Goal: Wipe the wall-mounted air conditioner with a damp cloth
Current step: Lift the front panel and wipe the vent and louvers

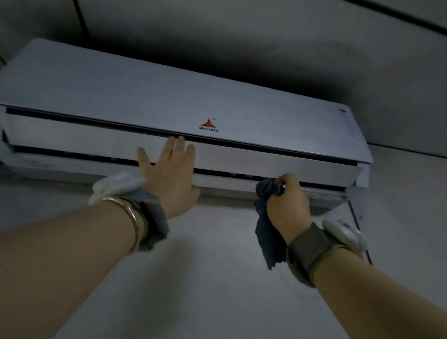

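We press our open left hand flat against the white wall-mounted air conditioner overhead, seemingly to steady ourselves, while our right hand, clenched around the bunched dark blue-grey cloth, works along its lower vent edge.

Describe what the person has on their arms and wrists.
Both forearms are bare, no sleeves. The left wrist carries a thin gold bangle and a grey-olive fabric strap with a white plastic device. The right wrist has a matching olive strap and white device.

Bare forearms, olive wrist straps, gold bangle.
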A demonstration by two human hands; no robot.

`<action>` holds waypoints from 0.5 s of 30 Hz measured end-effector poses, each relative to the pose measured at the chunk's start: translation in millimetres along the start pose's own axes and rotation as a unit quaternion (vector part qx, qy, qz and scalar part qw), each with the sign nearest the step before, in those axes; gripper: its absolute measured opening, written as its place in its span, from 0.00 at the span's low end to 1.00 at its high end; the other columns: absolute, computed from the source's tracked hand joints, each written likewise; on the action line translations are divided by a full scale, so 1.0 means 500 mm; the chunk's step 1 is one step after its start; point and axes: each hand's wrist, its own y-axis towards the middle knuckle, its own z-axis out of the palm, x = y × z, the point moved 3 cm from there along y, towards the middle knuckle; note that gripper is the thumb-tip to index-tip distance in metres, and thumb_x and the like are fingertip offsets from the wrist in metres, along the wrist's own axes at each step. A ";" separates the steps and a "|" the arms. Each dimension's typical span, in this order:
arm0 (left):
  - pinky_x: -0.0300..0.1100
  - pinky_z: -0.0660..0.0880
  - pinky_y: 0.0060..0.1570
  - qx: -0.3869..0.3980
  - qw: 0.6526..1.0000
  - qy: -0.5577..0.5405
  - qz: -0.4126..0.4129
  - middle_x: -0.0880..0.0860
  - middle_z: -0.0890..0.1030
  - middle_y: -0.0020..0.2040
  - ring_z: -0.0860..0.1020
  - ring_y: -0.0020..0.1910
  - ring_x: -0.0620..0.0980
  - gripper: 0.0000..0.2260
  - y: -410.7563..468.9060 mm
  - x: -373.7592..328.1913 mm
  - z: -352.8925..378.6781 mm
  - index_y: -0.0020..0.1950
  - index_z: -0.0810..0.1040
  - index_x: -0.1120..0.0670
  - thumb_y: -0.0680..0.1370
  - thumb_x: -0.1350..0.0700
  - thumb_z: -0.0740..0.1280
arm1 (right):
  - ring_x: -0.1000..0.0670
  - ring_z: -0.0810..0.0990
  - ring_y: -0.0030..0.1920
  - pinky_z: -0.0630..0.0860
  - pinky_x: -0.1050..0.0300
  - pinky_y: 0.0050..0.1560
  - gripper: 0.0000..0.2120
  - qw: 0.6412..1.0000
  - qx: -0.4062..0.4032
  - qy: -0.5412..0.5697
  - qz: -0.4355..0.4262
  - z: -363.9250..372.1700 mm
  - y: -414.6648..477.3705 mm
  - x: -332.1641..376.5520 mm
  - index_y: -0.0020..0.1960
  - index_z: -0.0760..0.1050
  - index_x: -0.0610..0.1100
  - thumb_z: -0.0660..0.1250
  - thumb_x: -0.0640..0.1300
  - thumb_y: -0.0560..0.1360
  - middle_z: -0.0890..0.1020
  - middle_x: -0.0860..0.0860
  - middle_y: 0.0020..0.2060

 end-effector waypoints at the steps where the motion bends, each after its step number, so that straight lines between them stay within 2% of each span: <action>1: 0.68 0.49 0.70 -0.004 1.000 -0.004 -0.012 0.55 0.44 0.78 0.44 0.76 0.53 0.33 0.010 0.011 -0.004 0.75 0.46 0.53 0.77 0.48 0.60 | 0.46 0.69 0.40 0.69 0.53 0.40 0.09 1.000 -0.006 0.003 -0.003 -0.005 0.008 0.001 0.53 0.70 0.34 0.57 0.30 0.73 0.71 0.44 0.40; 5: 0.69 0.49 0.70 -0.023 0.999 -0.009 -0.035 0.55 0.45 0.78 0.44 0.76 0.53 0.33 0.051 0.053 -0.003 0.75 0.46 0.54 0.76 0.48 0.61 | 0.45 0.73 0.39 0.68 0.56 0.39 0.11 1.000 -0.011 0.014 -0.003 -0.006 0.041 -0.001 0.45 0.77 0.30 0.56 0.30 0.72 0.75 0.42 0.36; 8: 0.69 0.49 0.69 -0.026 0.999 -0.011 -0.045 0.55 0.44 0.78 0.44 0.76 0.54 0.34 0.086 0.088 0.016 0.75 0.44 0.54 0.76 0.48 0.61 | 0.41 0.78 0.37 0.74 0.51 0.39 0.10 0.993 0.001 0.118 0.010 0.024 0.059 -0.003 0.36 0.78 0.35 0.59 0.34 0.71 0.79 0.39 0.32; 11: 0.69 0.52 0.68 -0.027 0.998 -0.017 -0.061 0.56 0.49 0.77 0.48 0.76 0.54 0.34 0.101 0.110 0.035 0.75 0.48 0.55 0.75 0.48 0.62 | 0.53 0.77 0.25 0.76 0.61 0.32 0.18 0.977 0.011 0.214 0.009 0.055 0.070 0.011 0.23 0.69 0.43 0.64 0.39 0.72 0.76 0.51 0.19; 13: 0.66 0.57 0.66 -0.070 0.996 -0.005 -0.050 0.59 0.58 0.73 0.56 0.72 0.57 0.31 0.104 0.119 0.055 0.72 0.55 0.58 0.74 0.51 0.64 | 0.50 0.75 0.29 0.75 0.57 0.36 0.17 0.980 -0.036 0.197 -0.013 0.072 0.095 0.032 0.26 0.65 0.43 0.65 0.40 0.72 0.73 0.49 0.21; 15: 0.63 0.61 0.64 -0.130 0.991 0.008 -0.031 0.62 0.66 0.67 0.62 0.68 0.59 0.30 0.089 0.120 0.069 0.70 0.60 0.60 0.72 0.54 0.66 | 0.48 0.71 0.35 0.72 0.53 0.40 0.17 0.970 -0.112 0.213 -0.035 0.065 0.122 0.057 0.29 0.61 0.46 0.64 0.36 0.71 0.69 0.47 0.27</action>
